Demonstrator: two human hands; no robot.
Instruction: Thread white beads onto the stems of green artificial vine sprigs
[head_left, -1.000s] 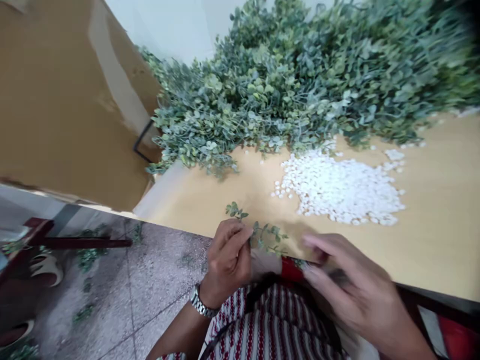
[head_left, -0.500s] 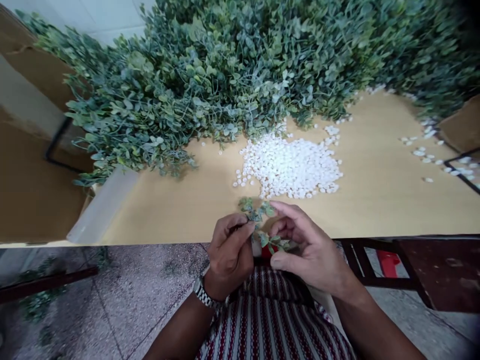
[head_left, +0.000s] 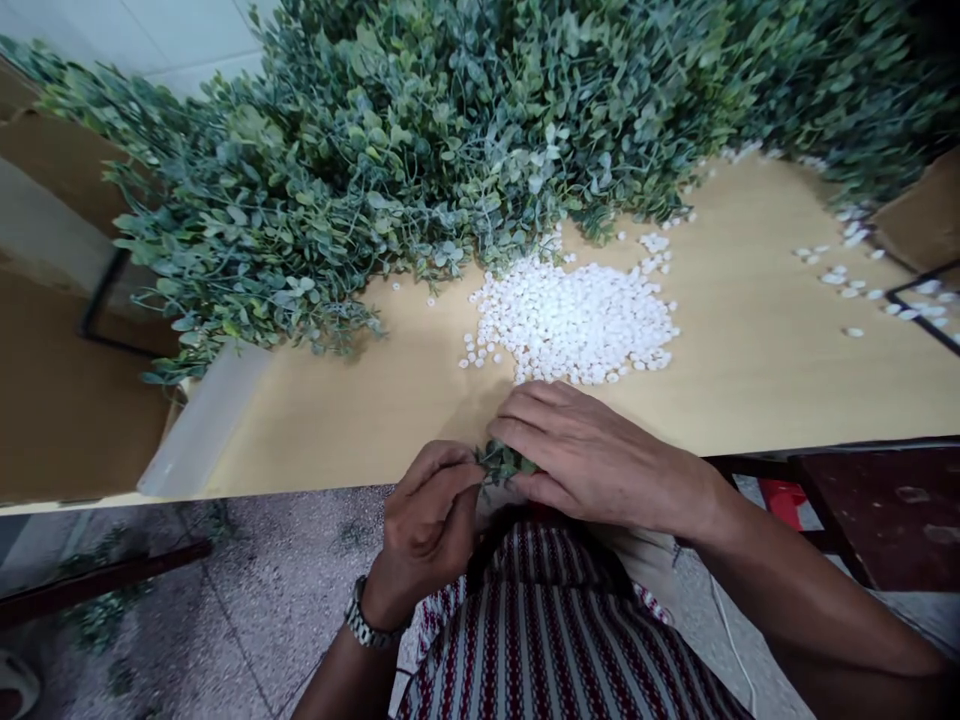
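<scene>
Between my hands, at the table's front edge, is a small sprig of artificial green leaves (head_left: pixel 498 464). My left hand (head_left: pixel 433 505), with a metal watch on its wrist, is closed in a pinch at the sprig's left end. From the right my right hand (head_left: pixel 581 450) reaches over it, fingers bent round the leaves and thumb below; the fingertips are partly hidden. Just beyond my hands lies a heap of small white plastic rings (head_left: pixel 577 320). Behind that, a large mass of artificial foliage (head_left: pixel 420 150) spreads across the back of the table.
The wooden table (head_left: pixel 322 420) has a clear plastic strip (head_left: pixel 206 420) at its left. A cardboard box (head_left: pixel 75 390) stands at the left, with more cardboard (head_left: pixel 922 215) at the right. Scattered white pieces (head_left: pixel 851 290) lie at the right. Below are a dark red stool (head_left: pixel 885 520) and a speckled floor.
My right hand has moved left and closed over the sprig, covering much of it. My left hand has shifted slightly left. The view has tilted a little.
</scene>
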